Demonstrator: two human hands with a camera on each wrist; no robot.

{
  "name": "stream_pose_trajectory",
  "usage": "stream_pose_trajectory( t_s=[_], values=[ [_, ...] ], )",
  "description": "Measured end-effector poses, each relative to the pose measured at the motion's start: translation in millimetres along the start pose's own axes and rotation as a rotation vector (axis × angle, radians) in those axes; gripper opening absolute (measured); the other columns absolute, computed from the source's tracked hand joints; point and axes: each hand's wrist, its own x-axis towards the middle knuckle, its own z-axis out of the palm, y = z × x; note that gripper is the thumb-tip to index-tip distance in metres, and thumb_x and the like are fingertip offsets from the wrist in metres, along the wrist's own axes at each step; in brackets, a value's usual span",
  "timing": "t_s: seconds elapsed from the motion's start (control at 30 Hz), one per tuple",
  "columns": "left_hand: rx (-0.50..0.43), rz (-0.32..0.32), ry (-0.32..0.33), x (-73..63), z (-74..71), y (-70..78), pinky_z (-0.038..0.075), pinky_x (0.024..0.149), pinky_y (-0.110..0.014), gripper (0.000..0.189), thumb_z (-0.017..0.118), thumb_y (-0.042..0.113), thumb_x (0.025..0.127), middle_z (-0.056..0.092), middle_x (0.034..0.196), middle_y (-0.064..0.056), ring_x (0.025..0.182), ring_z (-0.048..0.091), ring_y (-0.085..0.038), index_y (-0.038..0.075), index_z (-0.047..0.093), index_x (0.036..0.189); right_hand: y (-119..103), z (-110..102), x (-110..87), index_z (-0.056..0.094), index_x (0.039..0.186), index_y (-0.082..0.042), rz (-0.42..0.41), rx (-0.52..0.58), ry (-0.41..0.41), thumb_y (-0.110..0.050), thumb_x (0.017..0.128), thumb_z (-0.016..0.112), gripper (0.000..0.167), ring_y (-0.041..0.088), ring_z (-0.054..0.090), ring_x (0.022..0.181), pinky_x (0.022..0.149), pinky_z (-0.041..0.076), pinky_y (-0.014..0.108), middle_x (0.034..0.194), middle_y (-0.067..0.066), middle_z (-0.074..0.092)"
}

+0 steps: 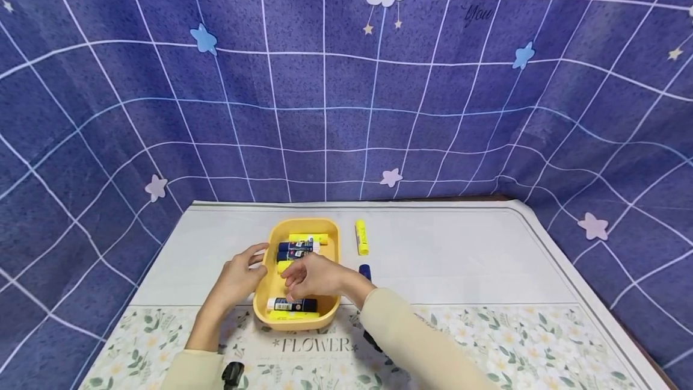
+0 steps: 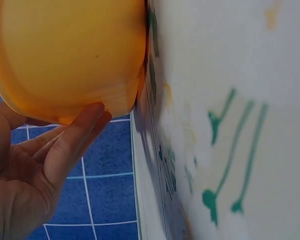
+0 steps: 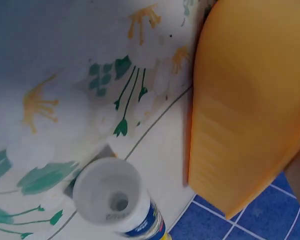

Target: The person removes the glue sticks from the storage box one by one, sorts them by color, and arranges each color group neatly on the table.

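Note:
A yellow plastic basket (image 1: 337, 239) stands on the table, several glue sticks lying in it. At its left rim, my left hand (image 1: 238, 278) grips the side; the left wrist view shows its fingers (image 2: 72, 142) against the outer wall. Over the inside of the basket is my right hand (image 1: 316, 275), fingers loosely bent, with nothing visible between them. Just below its fingertips lies a dark glue stick (image 1: 295, 305) with a white end, beside a yellow glue stick (image 1: 292, 315). Farther back lie dark blue glue sticks (image 1: 295, 247) and another yellow glue stick (image 1: 308, 238). My right hand partly covers one more yellow stick.
Right of the basket, a yellow glue stick (image 1: 361, 237) lies on the table. Nearer me is a blue glue stick (image 1: 365, 271), partly hidden by my right forearm; its white end (image 3: 110, 195) faces the right wrist camera. A blue curtain (image 1: 346, 125) hangs behind the table.

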Motion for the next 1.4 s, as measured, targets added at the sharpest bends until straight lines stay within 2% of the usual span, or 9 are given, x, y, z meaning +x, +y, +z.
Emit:
stream_pose_trajectory(
  t_s=[0.17,0.33,0.57,0.67,0.77,0.9,0.97,1.2,1.4],
  values=[
    [-0.003,-0.004,-0.001,2.0,2.5,1.0,0.058,0.068,-0.024,0.06,0.055,0.008,0.095,0.061,0.141,-0.03,0.1,0.075,-0.024,0.005,0.046,0.154,0,4,1.5,0.071,0.122,0.002,0.059,-0.103,-0.024,-0.004,0.081,0.084,0.043,0.004,0.068,0.084,0.079,0.058,0.018,0.097,0.003,0.076],
    [-0.012,-0.001,-0.005,4.4,5.0,1.8,0.057,0.065,-0.022,0.06,0.054,0.009,0.094,0.062,0.141,-0.029,0.093,0.074,-0.02,0.006,0.046,0.154,-3,7,-0.3,0.075,0.117,-0.006,0.109,-0.258,-0.016,-0.01,0.082,0.086,0.038,0.002,0.064,0.085,0.083,0.055,0.017,0.096,-0.005,0.074],
    [-0.012,0.002,-0.003,3.8,4.4,3.7,0.055,0.062,-0.022,0.061,0.054,0.008,0.094,0.062,0.141,-0.029,0.086,0.072,-0.019,0.006,0.046,0.154,-4,14,-0.4,0.076,0.117,-0.008,0.087,-0.381,-0.004,-0.008,0.084,0.083,0.033,-0.001,0.064,0.085,0.082,0.054,0.015,0.098,-0.006,0.076],
    [-0.009,0.011,-0.001,3.3,4.5,3.8,0.055,0.064,-0.023,0.06,0.054,0.007,0.094,0.062,0.14,-0.03,0.089,0.073,-0.021,0.005,0.046,0.154,-4,16,0.6,0.078,0.114,-0.01,0.09,-0.41,0.013,-0.007,0.085,0.082,0.029,-0.001,0.063,0.082,0.078,0.053,0.015,0.094,-0.007,0.075],
    [0.01,0.03,0.013,3.3,4.5,3.3,0.058,0.071,-0.024,0.059,0.055,0.007,0.093,0.064,0.137,-0.029,0.101,0.075,-0.027,0.005,0.048,0.152,-6,18,0.8,0.08,0.11,-0.012,0.083,-0.438,0.028,-0.007,0.084,0.082,0.026,-0.002,0.062,0.079,0.074,0.053,0.014,0.09,-0.008,0.075],
    [0.03,0.038,0.026,4.1,4.1,2.0,0.061,0.081,-0.029,0.059,0.056,0.007,0.093,0.065,0.136,-0.028,0.114,0.073,-0.033,0.005,0.049,0.152,-8,17,0.1,0.081,0.109,-0.011,0.06,-0.444,0.045,-0.006,0.084,0.082,0.026,-0.002,0.062,0.077,0.072,0.052,0.014,0.088,-0.007,0.076],
    [0.026,0.029,0.019,3.9,3.9,1.6,0.062,0.082,-0.032,0.059,0.055,0.007,0.094,0.065,0.137,-0.028,0.116,0.072,-0.036,0.005,0.048,0.152,-7,16,-0.6,0.081,0.108,-0.011,0.054,-0.425,0.062,-0.006,0.084,0.082,0.025,-0.002,0.062,0.077,0.071,0.053,0.014,0.089,-0.006,0.076],
    [0.024,0.02,0.004,1.3,2.4,0.7,0.063,0.091,-0.041,0.059,0.055,0.008,0.095,0.064,0.139,-0.028,0.12,0.069,-0.04,0.004,0.047,0.153,-7,9,-2.6,0.081,0.106,-0.008,-0.005,-0.291,0.154,-0.004,0.083,0.081,0.023,-0.001,0.066,0.076,0.071,0.055,0.015,0.088,-0.001,0.079],
    [0.029,0.011,0.005,2.1,-0.3,1.8,0.062,0.095,-0.045,0.06,0.055,0.009,0.095,0.063,0.14,-0.028,0.121,0.069,-0.04,0.005,0.046,0.154,-12,1,-7.2,0.082,0.107,-0.009,-0.007,-0.158,0.238,-0.004,0.085,0.081,0.023,0.001,0.067,0.078,0.07,0.057,0.016,0.092,0.0,0.08]
  ],
)
